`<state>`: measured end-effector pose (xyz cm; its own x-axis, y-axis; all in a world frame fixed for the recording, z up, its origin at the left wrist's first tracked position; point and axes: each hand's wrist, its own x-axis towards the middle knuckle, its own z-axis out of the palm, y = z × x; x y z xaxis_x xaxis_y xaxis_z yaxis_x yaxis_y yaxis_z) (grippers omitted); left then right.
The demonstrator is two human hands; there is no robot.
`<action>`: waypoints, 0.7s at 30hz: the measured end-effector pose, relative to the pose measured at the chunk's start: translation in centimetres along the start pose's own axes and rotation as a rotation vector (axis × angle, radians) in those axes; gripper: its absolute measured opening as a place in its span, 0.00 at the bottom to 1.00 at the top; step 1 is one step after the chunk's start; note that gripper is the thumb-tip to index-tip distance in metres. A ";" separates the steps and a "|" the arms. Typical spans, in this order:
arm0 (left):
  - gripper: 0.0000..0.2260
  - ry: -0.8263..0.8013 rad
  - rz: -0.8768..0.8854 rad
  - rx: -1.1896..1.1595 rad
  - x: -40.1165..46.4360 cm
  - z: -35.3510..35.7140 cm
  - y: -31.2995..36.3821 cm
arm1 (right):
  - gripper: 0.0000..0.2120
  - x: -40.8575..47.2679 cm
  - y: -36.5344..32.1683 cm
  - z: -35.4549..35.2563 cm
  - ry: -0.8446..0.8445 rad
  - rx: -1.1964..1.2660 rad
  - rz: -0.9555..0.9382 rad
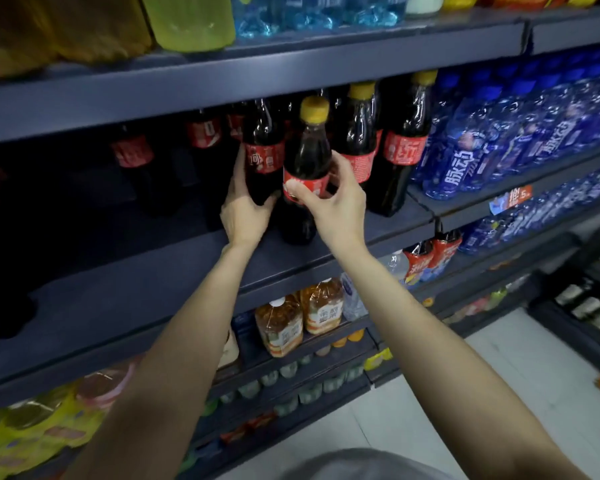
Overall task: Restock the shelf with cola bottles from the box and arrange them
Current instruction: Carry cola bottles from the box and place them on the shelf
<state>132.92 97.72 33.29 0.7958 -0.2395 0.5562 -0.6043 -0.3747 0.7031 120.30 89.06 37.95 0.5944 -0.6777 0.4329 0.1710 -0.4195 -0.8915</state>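
The right hand (329,206) pinches the front cola bottle (307,157) at its red label, thumb on the near side, fingers curled round the far side, so that grip is clamped on the bottle. The bottle stands upright near the front edge of the dark shelf (153,282), its yellow cap just under the lip of the shelf above (222,81), with little headroom. Just left of that bottle, the left hand (245,209) wraps a second cola bottle (262,150) low on its body, fingers reaching behind it; that grip is clamped too. The two bottles touch or nearly touch.

Right of the front bottle more cola bottles (404,147) stand packed in a row, closing that side. Beyond them blue water bottles (465,157) crowd the next bay. Left of the front bottle the shelf lies open and bare toward its front edge, with a few cola bottles (132,157) set far back in shadow. Below the shelf stand amber tea bottles (281,327), and the pale floor (499,368) shows lower right
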 end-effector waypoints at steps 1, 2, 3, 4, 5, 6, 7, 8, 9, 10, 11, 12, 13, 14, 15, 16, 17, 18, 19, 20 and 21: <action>0.40 0.000 -0.004 -0.010 0.0 -0.1 -0.1 | 0.33 0.3 0.0 0.7 0.004 -0.025 0.004; 0.39 0.004 -0.014 -0.030 0.1 -0.2 -0.1 | 0.33 0.6 -0.1 1.5 0.014 -0.053 0.005; 0.38 0.010 -0.034 -0.055 0.3 -0.3 -0.1 | 0.33 0.9 -0.1 2.2 0.029 -0.080 0.007; 0.37 0.018 -0.055 -0.077 0.6 -0.3 0.0 | 0.33 1.3 -0.2 2.9 0.044 -0.104 0.006; 0.35 0.026 -0.077 -0.092 1.0 -0.3 0.0 | 0.33 1.7 -0.3 3.5 0.055 -0.133 0.000; 0.35 0.028 -0.100 -0.099 1.4 -0.4 -0.1 | 0.33 2.1 -0.3 4.1 0.058 -0.170 -0.016; 0.35 0.019 -0.123 -0.099 1.8 -0.5 -0.2 | 0.35 2.4 -0.4 4.6 0.054 -0.217 -0.037; 0.35 0.003 -0.143 -0.097 2.1 -0.5 -0.3 | 0.36 2.7 -0.4 5.0 0.044 -0.270 -0.060; 0.35 -0.011 -0.157 -0.098 2.3 -0.5 -0.4 | 0.37 2.8 -0.3 5.4 0.033 -0.321 -0.080; 0.35 -0.021 -0.167 -0.103 2.4 -0.5 -0.5 | 0.38 2.8 -0.2 5.6 0.028 -0.362 -0.097; 0.35 -0.027 -0.172 -0.115 2.4 -0.5 -0.5 | 0.38 2.6 0.1 5.8 0.027 -0.393 -0.107; 0.36 -0.031 -0.174 -0.131 2.3 -0.5 -0.6 | 0.38 2.3 0.4 5.9 0.027 -0.419 -0.114; 0.36 -0.036 -0.175 -0.146 2.1 -0.4 -0.7 | 0.37 1.8 0.8 5.9 0.025 -0.445 -0.113; 0.36 -0.046 -0.180 -0.156 1.9 -0.4 -0.7 | 0.37 1.4 1.3 5.9 0.020 -0.474 -0.106; 0.37 -0.062 -0.193 -0.164 1.8 -0.4 -0.7 | 0.37 1.0 1.8 5.9 0.007 -0.508 -0.089; 0.37 -0.081 -0.212 -0.174 1.6 -0.4 -0.7 | 0.38 0.7 2.2 5.9 -0.012 -0.548 -0.070; 0.37 -0.095 -0.229 -0.184 1.5 -0.4 -0.7 | 0.39 0.5 2.6 5.9 -0.033 -0.586 -0.056; 0.36 -0.102 -0.236 -0.196 1.4 -0.5 -0.7 | 0.40 0.4 2.8 5.9 -0.050 -0.609 -0.045; 0.35 -0.106 -0.239 -0.214 1.2 -0.7 -0.8 | 0.41 0.4 2.9 6.0 -0.060 -0.610 -0.039; 0.34 -0.111 -0.247 -0.240 1.1 -0.8 -0.9 | 0.41 0.6 3.0 6.0 -0.063 -0.595 -0.035; 0.34 -0.118 -0.262 -0.266 0.9 -1.0 -1.0 | 0.40 0.7 3.0 6.2 -0.065 -0.571 -0.030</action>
<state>134.23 98.76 33.55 0.9144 -0.2736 0.2983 -0.3566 -0.1957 0.9135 126.08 91.01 34.76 0.6456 -0.6300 0.4316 -0.2526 -0.7096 -0.6578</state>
